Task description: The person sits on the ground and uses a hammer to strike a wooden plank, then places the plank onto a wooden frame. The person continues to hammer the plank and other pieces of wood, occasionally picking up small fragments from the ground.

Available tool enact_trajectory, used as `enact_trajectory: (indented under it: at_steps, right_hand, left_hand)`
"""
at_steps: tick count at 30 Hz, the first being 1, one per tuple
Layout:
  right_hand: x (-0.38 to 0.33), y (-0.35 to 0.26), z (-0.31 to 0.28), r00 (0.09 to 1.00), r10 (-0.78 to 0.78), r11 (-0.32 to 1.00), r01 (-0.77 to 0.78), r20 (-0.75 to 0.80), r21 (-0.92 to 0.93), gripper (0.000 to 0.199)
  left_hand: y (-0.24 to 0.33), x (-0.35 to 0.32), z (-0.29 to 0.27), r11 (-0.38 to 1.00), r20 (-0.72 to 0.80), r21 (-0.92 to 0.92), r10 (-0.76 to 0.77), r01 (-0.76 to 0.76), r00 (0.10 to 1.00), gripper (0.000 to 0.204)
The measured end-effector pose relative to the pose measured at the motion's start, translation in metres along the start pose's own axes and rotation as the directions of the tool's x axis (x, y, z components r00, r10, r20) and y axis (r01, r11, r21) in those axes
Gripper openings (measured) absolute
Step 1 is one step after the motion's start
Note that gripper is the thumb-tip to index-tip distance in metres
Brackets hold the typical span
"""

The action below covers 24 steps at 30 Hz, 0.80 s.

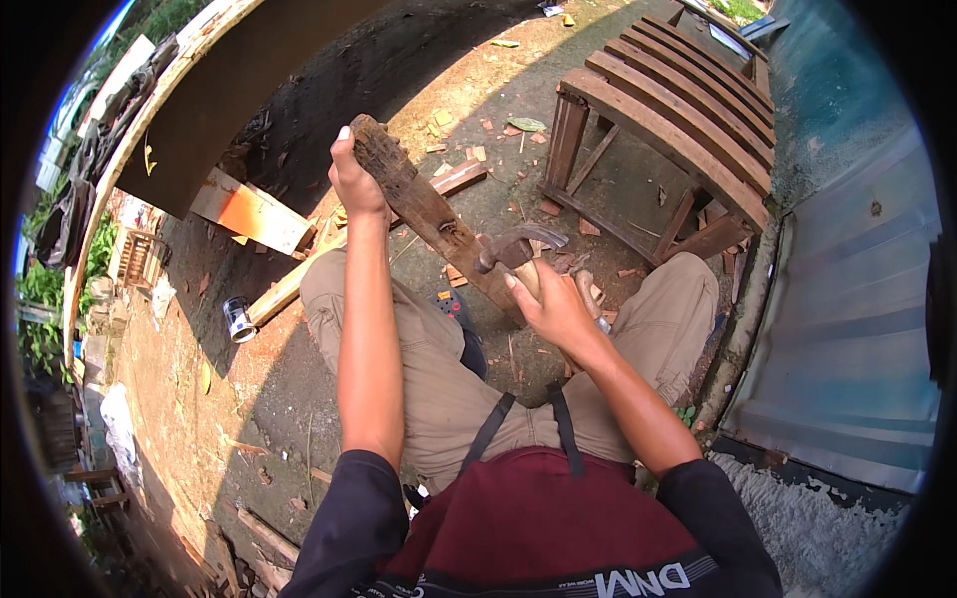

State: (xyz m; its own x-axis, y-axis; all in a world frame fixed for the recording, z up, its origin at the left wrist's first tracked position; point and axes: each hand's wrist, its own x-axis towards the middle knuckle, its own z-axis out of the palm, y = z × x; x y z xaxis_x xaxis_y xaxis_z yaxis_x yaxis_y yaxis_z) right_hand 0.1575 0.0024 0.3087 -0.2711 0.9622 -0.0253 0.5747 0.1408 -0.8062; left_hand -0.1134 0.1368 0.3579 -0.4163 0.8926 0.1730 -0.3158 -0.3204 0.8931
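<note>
A rough, weathered wooden plank slants between my knees, its far end raised toward the upper left. My left hand is closed around that far end, thumb up along the edge. In my right hand is a claw hammer, gripped by its wooden handle close to the head. The hammer's metal head lies over the plank's lower part; whether it touches the wood I cannot tell. Part of the handle is hidden behind my fingers.
A slatted wooden bench stands at the far right, beside a corrugated metal sheet. Wood chips litter the concrete ground. An open tin can lies to the left, near an orange-stained board and a long timber.
</note>
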Motion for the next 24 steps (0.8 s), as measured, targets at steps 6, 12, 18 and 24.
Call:
enact_trajectory:
  at_steps: [6, 12, 18, 24]
  right_hand:
    - [-0.014, 0.049, 0.042, 0.985, 0.161, 0.981, -0.166, 0.057, 0.096, 0.041]
    - [-0.035, 0.121, 0.085, 0.841, 0.488, 0.805, -0.537, 0.233, 0.253, 0.033]
    - [-0.029, 0.120, 0.077, 0.664, 0.604, 0.260, -0.687, 0.441, 0.679, 0.007]
    - [-0.017, 0.131, 0.057, 0.650, 0.635, -0.020, -0.526, 0.418, 0.850, 0.004]
  left_hand:
    - [0.002, 0.004, -0.016, 0.993, -0.252, 0.106, 0.075, -0.049, 0.965, 0.057]
    - [0.011, -0.004, -0.029, 0.999, -0.359, 0.033, 0.006, 0.006, 0.933, 0.054]
    - [0.010, -0.010, -0.051, 0.997, -0.258, -0.068, 0.028, -0.047, 0.966, 0.062]
    - [-0.022, -0.022, -0.056, 0.991, -0.335, 0.101, 0.117, -0.087, 0.935, 0.067]
